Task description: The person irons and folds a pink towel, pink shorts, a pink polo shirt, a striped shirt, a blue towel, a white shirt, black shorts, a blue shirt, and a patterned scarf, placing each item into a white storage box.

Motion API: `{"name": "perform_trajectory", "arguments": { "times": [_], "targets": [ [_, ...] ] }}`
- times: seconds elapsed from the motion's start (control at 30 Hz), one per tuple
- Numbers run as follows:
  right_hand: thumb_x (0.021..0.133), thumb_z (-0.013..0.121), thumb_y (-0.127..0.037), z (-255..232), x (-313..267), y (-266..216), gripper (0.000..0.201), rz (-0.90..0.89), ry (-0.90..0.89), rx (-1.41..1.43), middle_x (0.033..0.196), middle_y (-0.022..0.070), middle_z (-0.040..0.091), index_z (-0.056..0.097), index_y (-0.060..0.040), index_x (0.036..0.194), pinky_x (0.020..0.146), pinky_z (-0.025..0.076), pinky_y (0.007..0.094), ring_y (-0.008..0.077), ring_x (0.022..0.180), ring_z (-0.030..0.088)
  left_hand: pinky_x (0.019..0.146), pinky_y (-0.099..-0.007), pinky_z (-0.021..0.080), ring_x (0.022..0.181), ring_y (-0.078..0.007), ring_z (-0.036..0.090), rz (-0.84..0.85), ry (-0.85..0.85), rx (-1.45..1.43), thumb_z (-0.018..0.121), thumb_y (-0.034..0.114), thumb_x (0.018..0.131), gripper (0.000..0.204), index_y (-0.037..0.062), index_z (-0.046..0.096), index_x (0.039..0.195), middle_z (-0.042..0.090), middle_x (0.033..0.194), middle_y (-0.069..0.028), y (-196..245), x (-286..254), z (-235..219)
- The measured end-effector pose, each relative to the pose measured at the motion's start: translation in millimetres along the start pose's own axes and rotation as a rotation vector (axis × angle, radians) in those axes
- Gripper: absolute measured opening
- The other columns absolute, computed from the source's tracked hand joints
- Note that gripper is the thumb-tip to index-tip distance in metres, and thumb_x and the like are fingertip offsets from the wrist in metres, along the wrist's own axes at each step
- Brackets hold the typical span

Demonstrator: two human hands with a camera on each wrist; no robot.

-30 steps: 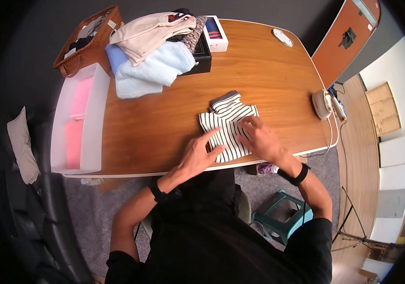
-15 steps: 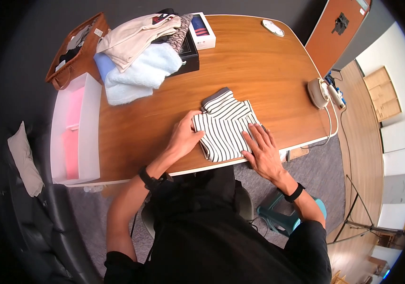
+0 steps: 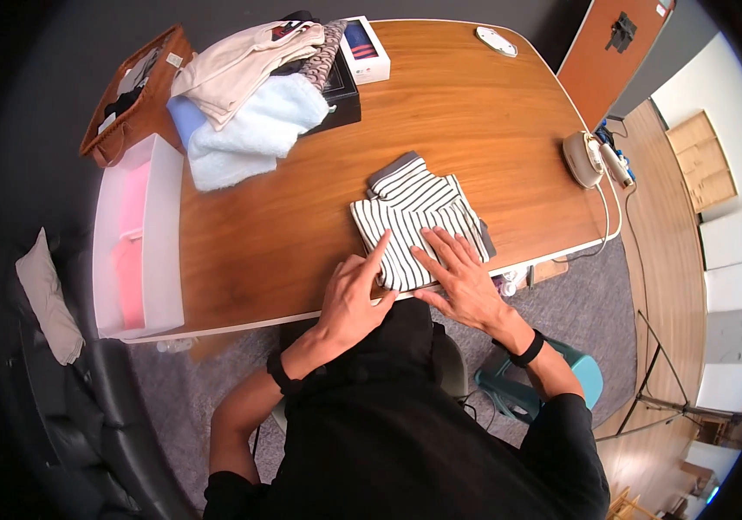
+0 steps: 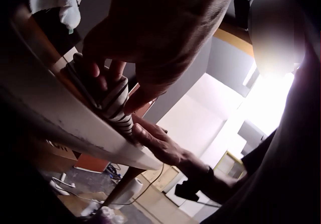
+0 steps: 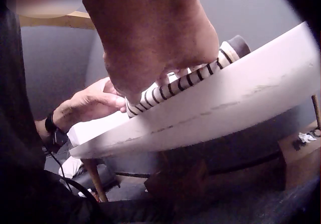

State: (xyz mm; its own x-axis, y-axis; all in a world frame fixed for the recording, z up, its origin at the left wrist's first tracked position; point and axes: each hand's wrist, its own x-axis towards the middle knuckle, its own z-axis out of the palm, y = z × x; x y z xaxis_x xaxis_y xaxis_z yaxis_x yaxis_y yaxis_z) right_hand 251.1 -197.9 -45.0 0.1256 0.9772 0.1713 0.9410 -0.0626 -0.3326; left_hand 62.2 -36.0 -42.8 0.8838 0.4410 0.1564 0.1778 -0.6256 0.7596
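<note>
A black-and-white striped garment (image 3: 414, 217) with dark grey edging lies folded near the table's front edge. At its lower left corner is the left hand (image 3: 354, 295), index finger extended onto the cloth and thumb by the front edge. The right hand (image 3: 466, 286) rests on the lower right part, fingers spread. In the left wrist view the left hand (image 4: 155, 38) hangs over the striped cloth (image 4: 118, 101), fingertips on it. The right wrist view shows the right hand (image 5: 155, 38) over the striped cloth (image 5: 175, 86), its fingertips partly hidden.
On the table (image 3: 267, 251), a white bin (image 3: 167, 251) with pink cloth stands left. Behind are a brown basket (image 3: 141, 113), piled clothes (image 3: 258, 113) and a white box (image 3: 367, 52). A beige appliance (image 3: 581, 160) sits at the right edge, a white object (image 3: 497, 41) at the back.
The left hand has moved from the garment's left side to its lower left corner. The right hand has shifted left over the cloth. The garment's lower right dark edging now shows.
</note>
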Motion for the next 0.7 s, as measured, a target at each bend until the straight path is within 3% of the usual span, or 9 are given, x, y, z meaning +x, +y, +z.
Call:
{"name": "perform_trajectory", "arguments": {
  "times": [0.03,0.13,0.23,0.43,0.47,0.57,0.6,0.7],
  "targets": [
    [0.096,0.068,-0.046,3.4,0.1,-0.1,0.067,0.000,-0.007,-0.024,0.162,0.0179,0.039,0.052,-0.0128,0.152,0.122,0.027,0.0568,0.0393,0.151,0.035,0.106,-0.0435,0.045,0.112,-0.0298,0.064,0.032,-0.026,0.089,0.084,0.008,0.081,0.093,0.0053,0.036,0.161,0.073,0.099,-0.0138,1.4,0.0,-1.7],
    [0.095,0.067,-0.051,8.5,-0.9,1.2,0.074,0.006,-0.052,-0.096,0.165,0.0166,0.034,0.047,-0.0128,0.155,0.123,0.023,0.0593,0.0387,0.154,0.029,0.105,-0.0435,0.046,0.108,-0.0284,0.066,-0.021,0.011,-0.093,0.086,0.011,0.080,0.086,0.0051,0.046,0.155,0.073,0.099,-0.0117,-4.5,-7.1,5.5],
    [0.097,0.063,-0.054,9.6,-0.4,-2.9,0.075,0.024,-0.071,-0.141,0.166,0.0165,0.032,0.045,-0.0121,0.156,0.123,0.022,0.0603,0.0384,0.155,0.026,0.107,-0.0498,0.044,0.105,-0.0285,0.067,0.115,0.148,0.014,0.088,0.012,0.078,0.079,0.0052,0.052,0.149,0.074,0.093,-0.0088,-9.8,-14.2,17.0],
    [0.097,0.059,-0.061,11.2,0.6,-4.2,0.080,0.040,-0.089,-0.152,0.167,0.0172,0.031,0.043,-0.0114,0.157,0.123,0.021,0.0625,0.0386,0.155,0.024,0.116,-0.0611,0.033,0.114,-0.0265,0.065,0.085,0.319,0.050,0.084,0.015,0.083,0.039,0.0061,0.071,0.119,0.073,0.080,-0.0052,-9.6,-11.9,29.0],
    [0.096,0.059,-0.062,11.1,1.3,-3.5,0.081,0.036,-0.086,-0.158,0.167,0.0173,0.030,0.043,-0.0114,0.157,0.123,0.021,0.0629,0.0388,0.155,0.024,0.109,-0.0523,0.040,0.109,-0.0256,0.063,0.067,0.349,0.064,0.080,0.012,0.085,0.024,0.0076,0.075,0.108,0.072,0.082,-0.0044,-4.7,-9.5,27.4],
    [0.094,0.059,-0.066,12.7,0.5,-3.7,0.084,0.030,-0.079,-0.164,0.167,0.0175,0.030,0.044,-0.0114,0.157,0.122,0.021,0.0641,0.0394,0.155,0.025,0.097,-0.0456,0.043,0.099,-0.0250,0.059,-0.024,0.306,-0.012,0.076,0.008,0.083,0.022,0.0121,0.075,0.105,0.069,0.084,-0.0013,-0.6,-10.3,30.3],
    [0.094,0.059,-0.067,12.4,0.6,-3.6,0.085,0.028,-0.075,-0.163,0.167,0.0175,0.030,0.044,-0.0115,0.157,0.122,0.021,0.0643,0.0396,0.155,0.025,0.085,-0.0411,0.041,0.090,-0.0245,0.056,0.007,0.324,-0.002,0.072,0.004,0.082,0.020,0.0133,0.077,0.099,0.066,0.078,-0.0001,1.4,-9.7,30.3],
    [0.092,0.059,-0.071,8.7,1.5,-5.4,0.088,0.025,-0.063,-0.143,0.167,0.0176,0.031,0.045,-0.0122,0.156,0.122,0.020,0.0646,0.0395,0.155,0.024,0.085,-0.0401,0.041,0.089,-0.0230,0.054,-0.009,0.245,0.093,0.072,0.007,0.085,0.017,0.0110,0.079,0.099,0.067,0.082,-0.0015,-0.2,-6.7,23.9]
  ]
}}
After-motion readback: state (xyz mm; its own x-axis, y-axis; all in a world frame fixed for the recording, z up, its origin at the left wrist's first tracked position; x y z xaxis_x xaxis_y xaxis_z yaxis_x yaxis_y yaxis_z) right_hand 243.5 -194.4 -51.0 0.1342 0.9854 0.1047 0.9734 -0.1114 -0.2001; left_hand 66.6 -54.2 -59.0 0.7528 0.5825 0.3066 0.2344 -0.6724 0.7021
